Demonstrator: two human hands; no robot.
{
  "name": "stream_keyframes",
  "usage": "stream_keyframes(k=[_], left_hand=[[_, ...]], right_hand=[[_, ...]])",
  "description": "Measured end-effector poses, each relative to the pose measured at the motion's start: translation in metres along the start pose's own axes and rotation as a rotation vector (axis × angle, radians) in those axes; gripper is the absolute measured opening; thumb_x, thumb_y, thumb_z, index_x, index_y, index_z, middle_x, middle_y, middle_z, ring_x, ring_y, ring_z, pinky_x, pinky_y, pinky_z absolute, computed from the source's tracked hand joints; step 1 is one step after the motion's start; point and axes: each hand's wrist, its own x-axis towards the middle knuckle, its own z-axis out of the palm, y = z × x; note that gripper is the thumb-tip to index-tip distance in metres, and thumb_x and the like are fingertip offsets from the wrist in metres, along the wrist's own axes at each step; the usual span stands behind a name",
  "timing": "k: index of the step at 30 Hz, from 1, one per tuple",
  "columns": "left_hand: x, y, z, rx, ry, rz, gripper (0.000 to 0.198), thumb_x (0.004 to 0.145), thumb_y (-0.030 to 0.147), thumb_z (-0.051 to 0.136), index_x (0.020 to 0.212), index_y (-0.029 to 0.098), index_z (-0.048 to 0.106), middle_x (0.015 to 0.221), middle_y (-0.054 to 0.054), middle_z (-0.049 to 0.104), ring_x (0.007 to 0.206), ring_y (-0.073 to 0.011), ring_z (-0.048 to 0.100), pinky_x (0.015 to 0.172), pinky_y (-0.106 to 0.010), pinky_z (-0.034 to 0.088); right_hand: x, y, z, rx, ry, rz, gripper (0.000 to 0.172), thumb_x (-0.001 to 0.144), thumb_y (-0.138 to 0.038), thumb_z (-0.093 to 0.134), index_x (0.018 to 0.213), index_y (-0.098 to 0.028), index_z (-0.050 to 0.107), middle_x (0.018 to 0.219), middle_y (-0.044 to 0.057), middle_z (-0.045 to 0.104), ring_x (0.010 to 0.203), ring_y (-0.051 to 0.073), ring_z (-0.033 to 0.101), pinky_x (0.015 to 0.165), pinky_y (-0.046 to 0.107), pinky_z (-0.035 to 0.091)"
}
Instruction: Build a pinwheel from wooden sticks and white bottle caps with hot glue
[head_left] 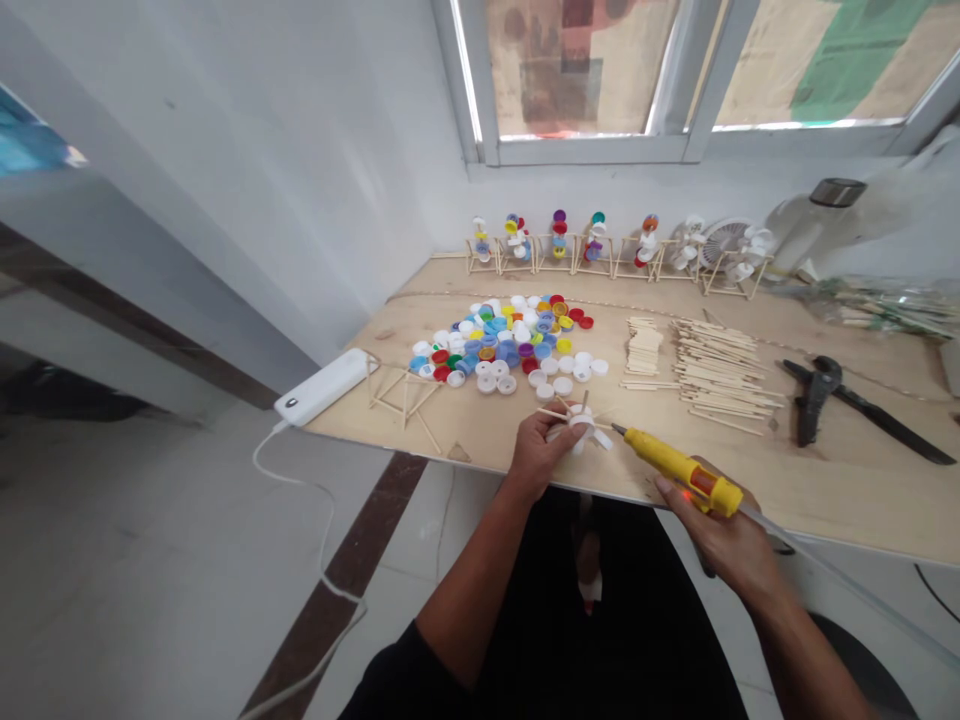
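Observation:
Near the table's front edge, my left hand [541,447] is closed round a small wheel of white bottle caps and wooden sticks [582,424], with sticks poking out from its hub. A yellow glue gun [671,464] is in my right hand [712,525], the fingers wrapped round its handle. Its dark nozzle points left at the wheel, a short distance from it; whether it touches a stick is too small to tell. Beyond my left hand lie loose white bottle caps [555,386]. A red light glows on the glue gun beside my right fingers.
Colourful bottle caps [495,340] spread over the wooden table [525,465]. Piled sticks [724,370] and black pliers [817,400] lie to the right. A stick frame [405,395] and white power strip [326,387] are left. Several finished cap wheels [559,240] stand along the wall.

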Motion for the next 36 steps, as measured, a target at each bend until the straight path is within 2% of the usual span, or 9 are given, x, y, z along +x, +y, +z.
stream_keyframes(k=[6, 11, 23, 36], left_hand=[[0.0003, -0.0001, -0.0002, -0.004, -0.015, 0.006, 0.031, 0.064, 0.038, 0.076, 0.084, 0.015, 0.068, 0.091, -0.005, 0.068, 0.078, -0.0160, 0.060, 0.070, -0.025, 0.045], [0.0000, 0.0028, 0.0014, 0.001, -0.030, 0.024, 0.026, 0.066, 0.035, 0.075, 0.078, 0.014, 0.068, 0.090, -0.004, 0.066, 0.076, -0.0137, 0.056, 0.068, -0.024, 0.043], [0.0000, 0.0017, 0.0021, -0.023, -0.028, 0.014, 0.027, 0.065, 0.036, 0.076, 0.076, 0.014, 0.066, 0.084, -0.003, 0.065, 0.069, -0.0115, 0.053, 0.063, -0.022, 0.041], [0.0011, -0.0010, -0.0007, 0.019, -0.042, 0.043, 0.027, 0.066, 0.036, 0.075, 0.080, 0.014, 0.067, 0.094, -0.006, 0.066, 0.080, -0.0156, 0.058, 0.071, -0.025, 0.045]], right_hand=[[-0.0005, -0.0009, -0.0040, -0.031, -0.014, -0.014, 0.020, 0.072, -0.040, 0.066, 0.076, -0.021, 0.063, 0.060, 0.001, 0.061, 0.055, 0.018, 0.058, 0.047, 0.026, 0.045], [-0.0001, -0.0023, -0.0038, -0.024, -0.006, -0.047, 0.021, 0.073, -0.041, 0.064, 0.072, -0.021, 0.062, 0.055, -0.001, 0.057, 0.050, 0.016, 0.054, 0.043, 0.024, 0.042], [0.0013, -0.0019, -0.0099, 0.038, 0.025, 0.038, 0.023, 0.069, -0.038, 0.069, 0.068, -0.020, 0.055, 0.056, -0.003, 0.048, 0.051, 0.012, 0.047, 0.043, 0.021, 0.038], [0.0043, 0.0020, -0.0039, -0.055, -0.030, -0.011, 0.026, 0.074, -0.043, 0.064, 0.065, -0.021, 0.053, 0.057, -0.001, 0.053, 0.055, 0.015, 0.054, 0.046, 0.023, 0.041]])
